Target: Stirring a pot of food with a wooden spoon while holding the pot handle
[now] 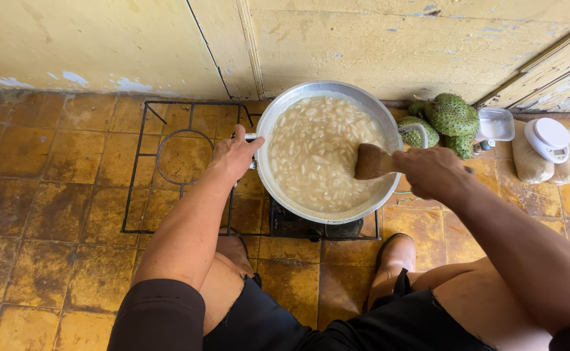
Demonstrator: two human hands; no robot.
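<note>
Your left hand grips the handle on the left side of the big metal pot, fingers curled around it. Your right hand is closed tight on the wooden spoon, and its flat end dips into the pale, lumpy white mix. The pot sits on the right side of a black stove frame on the yellow tile floor. The mix looks wet and runny, so the stirring seems only partly done. Bumpy green fruits and a small white scale sit nearby.
</note>
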